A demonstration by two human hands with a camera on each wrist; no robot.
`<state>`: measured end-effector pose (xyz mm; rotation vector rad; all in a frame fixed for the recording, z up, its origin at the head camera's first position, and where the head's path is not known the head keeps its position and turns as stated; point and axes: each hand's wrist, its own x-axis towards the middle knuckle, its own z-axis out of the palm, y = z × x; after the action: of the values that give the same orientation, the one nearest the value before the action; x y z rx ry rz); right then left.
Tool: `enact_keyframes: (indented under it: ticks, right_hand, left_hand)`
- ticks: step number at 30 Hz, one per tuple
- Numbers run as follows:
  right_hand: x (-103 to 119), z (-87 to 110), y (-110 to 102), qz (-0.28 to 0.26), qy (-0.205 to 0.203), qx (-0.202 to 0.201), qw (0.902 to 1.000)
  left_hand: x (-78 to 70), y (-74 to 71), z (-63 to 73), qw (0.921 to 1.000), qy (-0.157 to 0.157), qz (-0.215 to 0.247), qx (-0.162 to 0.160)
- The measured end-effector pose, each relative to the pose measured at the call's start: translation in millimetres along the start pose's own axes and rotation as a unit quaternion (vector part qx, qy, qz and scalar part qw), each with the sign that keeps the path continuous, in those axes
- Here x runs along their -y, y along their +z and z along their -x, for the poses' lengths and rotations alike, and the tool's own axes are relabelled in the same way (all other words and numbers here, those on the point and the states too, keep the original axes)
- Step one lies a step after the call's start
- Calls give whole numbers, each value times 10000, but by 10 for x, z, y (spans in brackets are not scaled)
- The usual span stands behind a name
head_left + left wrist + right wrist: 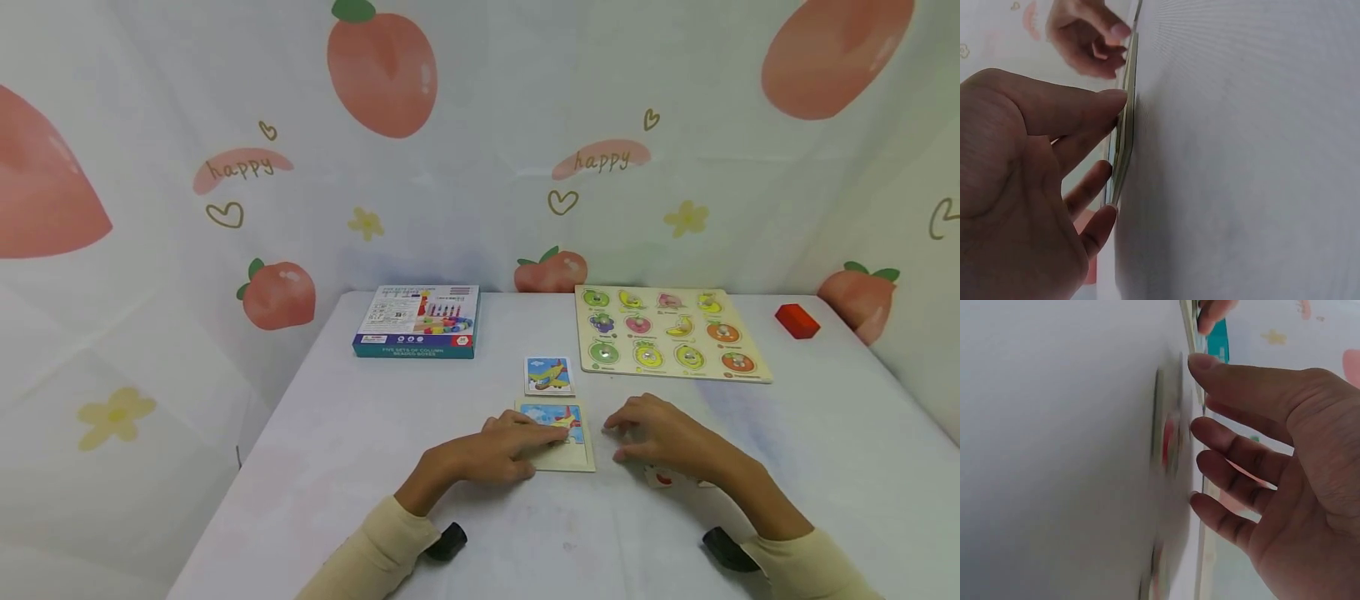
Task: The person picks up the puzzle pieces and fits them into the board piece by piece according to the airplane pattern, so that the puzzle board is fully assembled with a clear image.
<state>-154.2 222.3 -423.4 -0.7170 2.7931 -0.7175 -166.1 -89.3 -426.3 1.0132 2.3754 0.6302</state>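
A small wooden puzzle board (564, 459) lies on the table with airplane picture pieces (551, 412) across its upper part. My left hand (506, 450) rests on its left side, the index finger stretched over the picture. In the left wrist view, the thumb and fingertips of that hand touch the board's edge (1125, 134). Just right of the board, my right hand (663, 433) hovers with loosely bent fingers and nothing between them. Below it lie loose puzzle pieces (658, 477), one with red on it, partly hidden by the hand and forearm.
A card with a yellow airplane (549, 377) lies directly behind the board. Farther back are a boxed bead set (416, 322) on the left, a fruit peg puzzle (663, 313) on the right and a red block (797, 321) near the right edge. A printed curtain hangs behind the table.
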Motion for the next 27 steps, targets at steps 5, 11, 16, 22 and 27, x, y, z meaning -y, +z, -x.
enact_keyframes:
  ticks: [5, 11, 16, 22, 27]
  right_hand:
    - [-118, 232, -42, 60, 373, 84, 9993]
    - [-207, 438, -98, 146, 439, 92, 9989]
    - [-210, 511, -112, 119, 364, 98, 9992]
    - [-216, 547, -94, 59, 340, 161, 9993]
    - [-223, 572, -91, -11, 369, 172, 9992]
  left_hand:
    - [40, -31, -3, 9995, 46, 275, -138]
    - [96, -65, -27, 9977, 192, 515, -409]
    - [123, -105, 2, 9965, -145, 470, -673]
    - [185, -137, 32, 9952, -378, 501, -745]
    - [203, -152, 34, 9954, -384, 482, -730]
